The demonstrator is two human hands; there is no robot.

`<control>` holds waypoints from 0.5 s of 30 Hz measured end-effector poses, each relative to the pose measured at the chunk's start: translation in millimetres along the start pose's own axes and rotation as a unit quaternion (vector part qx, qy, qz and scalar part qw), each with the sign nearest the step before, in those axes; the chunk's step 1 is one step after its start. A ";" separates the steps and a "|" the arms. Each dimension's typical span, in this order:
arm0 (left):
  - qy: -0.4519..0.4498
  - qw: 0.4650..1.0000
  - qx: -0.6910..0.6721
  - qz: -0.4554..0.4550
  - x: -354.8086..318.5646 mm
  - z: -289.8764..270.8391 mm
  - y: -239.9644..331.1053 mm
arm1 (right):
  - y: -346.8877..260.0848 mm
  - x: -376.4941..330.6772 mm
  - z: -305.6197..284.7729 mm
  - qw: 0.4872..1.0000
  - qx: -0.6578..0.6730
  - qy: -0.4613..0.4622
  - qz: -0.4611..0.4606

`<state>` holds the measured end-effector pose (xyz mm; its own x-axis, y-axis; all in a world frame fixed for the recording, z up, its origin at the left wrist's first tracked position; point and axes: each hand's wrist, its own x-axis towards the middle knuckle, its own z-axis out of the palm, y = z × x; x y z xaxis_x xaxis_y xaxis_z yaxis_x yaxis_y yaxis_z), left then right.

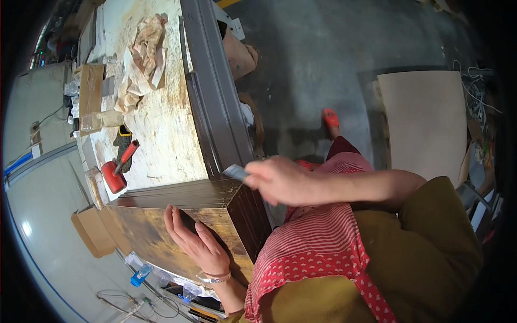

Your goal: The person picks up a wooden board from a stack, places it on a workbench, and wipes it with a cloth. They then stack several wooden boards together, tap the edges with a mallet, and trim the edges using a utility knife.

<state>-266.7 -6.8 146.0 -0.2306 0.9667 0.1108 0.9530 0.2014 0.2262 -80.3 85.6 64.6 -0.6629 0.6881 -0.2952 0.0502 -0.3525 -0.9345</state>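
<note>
A dark brown wooden box or drawer-like piece (183, 195) stands at the near end of the workbench, its upper face a mottled yellow-brown panel (142, 231). On that panel my left hand (199, 245) rests flat with its fingers stretched, holding nothing. My right hand (274, 180) is closed around a small flat scraper (235, 173). Its pale grey blade points left, over the corner where the brown piece meets the grey metal-like bench edge. Motion blurs the hand slightly, and I cannot tell whether the blade touches the wood.
On the worn white bench top (172, 134) lie a red mallet (114, 176), a dark glove (123, 141) and a crumpled cloth (146, 51). A cardboard box (94, 231) sits beyond the brown piece. To the right, a large beige board (425, 118) stands above the grey floor.
</note>
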 end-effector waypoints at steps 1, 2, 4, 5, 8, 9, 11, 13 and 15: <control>0.000 1.000 -0.003 0.003 1.6 -1.3 1.8 | -19.9 -9.3 4.8 0.999 -0.002 -0.013 -0.034; 0.000 1.000 -0.006 0.005 2.7 -2.5 3.0 | -11.7 -10.1 12.6 0.998 -0.011 -0.036 -0.057; -0.004 1.000 -0.002 0.002 4.1 -3.3 6.6 | 29.6 4.3 1.0 0.995 -0.096 -0.001 -0.014; -0.006 1.000 0.002 0.001 4.2 -3.1 8.9 | 43.9 10.6 -12.4 0.989 -0.107 -0.024 0.098; -0.008 1.000 0.008 0.004 5.8 -0.5 7.6 | 33.2 13.0 -24.8 0.982 -0.101 -0.049 0.153; -0.012 1.000 0.011 0.000 2.4 -3.3 6.3 | 12.5 7.2 -20.3 0.993 -0.085 -0.034 0.078; -0.015 1.000 0.011 -0.005 3.6 -4.7 5.0 | -29.9 -0.7 -14.5 0.997 -0.059 -0.037 -0.026; -0.014 1.000 0.009 -0.007 4.5 -3.8 5.5 | -42.2 -8.5 -4.8 0.994 -0.066 -0.050 -0.076; -0.015 1.000 0.007 -0.007 6.5 -3.1 6.9 | -37.6 -9.0 -1.0 0.991 -0.079 -0.048 -0.098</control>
<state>-262.2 0.4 151.3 -0.2381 0.9681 0.0779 0.9524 0.2170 0.2140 -75.5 93.3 102.2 -0.7386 0.6680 -0.0910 0.0240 -0.1089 -0.9938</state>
